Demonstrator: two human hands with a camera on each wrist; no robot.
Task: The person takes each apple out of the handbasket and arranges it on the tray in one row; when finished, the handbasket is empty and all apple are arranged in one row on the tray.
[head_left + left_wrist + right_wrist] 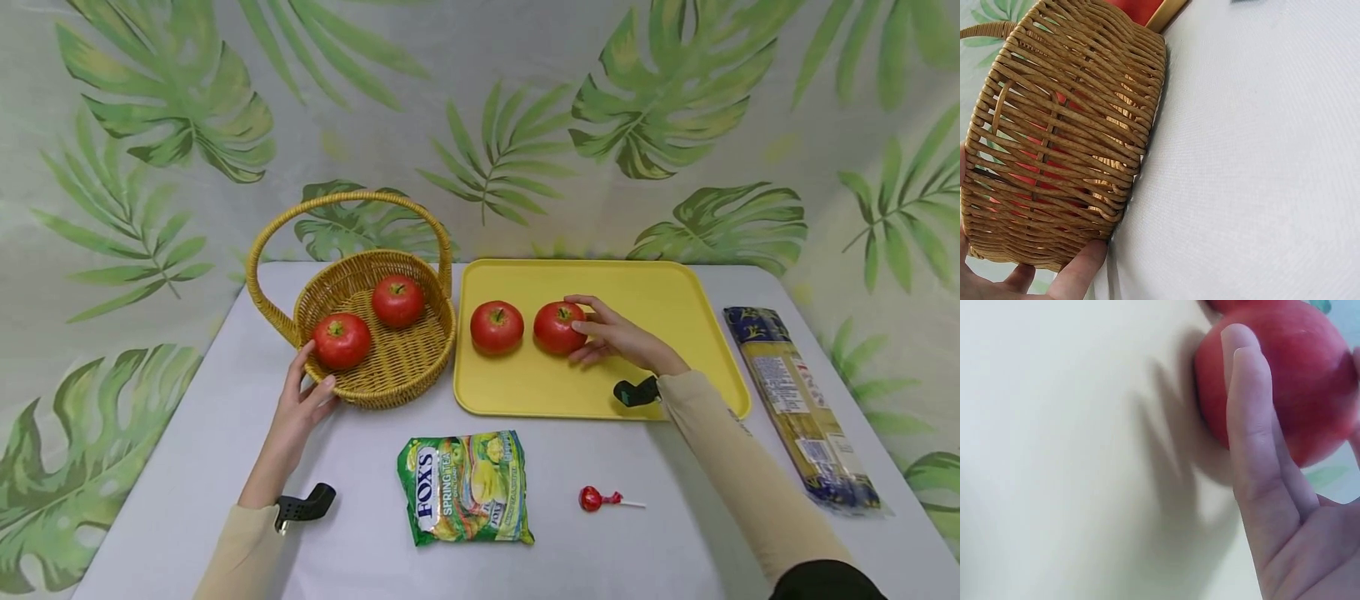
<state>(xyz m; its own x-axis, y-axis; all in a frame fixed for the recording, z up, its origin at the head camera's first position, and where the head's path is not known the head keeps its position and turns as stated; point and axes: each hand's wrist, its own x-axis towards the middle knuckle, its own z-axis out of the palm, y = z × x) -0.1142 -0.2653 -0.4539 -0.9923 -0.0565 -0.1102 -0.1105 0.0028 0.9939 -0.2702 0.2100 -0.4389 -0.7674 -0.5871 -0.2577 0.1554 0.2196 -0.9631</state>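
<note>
My left hand [300,408] holds the near left side of a wicker basket [405,390], with fingertips at the rim. In the left wrist view, more fingers lie against the woven wall [1066,156] low down near the tabletop. Two red apples, a left one [341,341] and a farther one [398,301], sit in the basket. Over the yellow tray [637,292], my right hand [611,333] grips a red apple [557,327] from its right side, thumb and fingers on opposite sides of it. Another red apple [497,327] rests on the tray just left of it.
A green Fox's candy bag [467,489] lies in front of the basket and tray. To its right is a red lollipop [592,498]. A long pack of dry noodles [798,404] lies along the table's right side. The basket's tall handle [352,197] arches upward.
</note>
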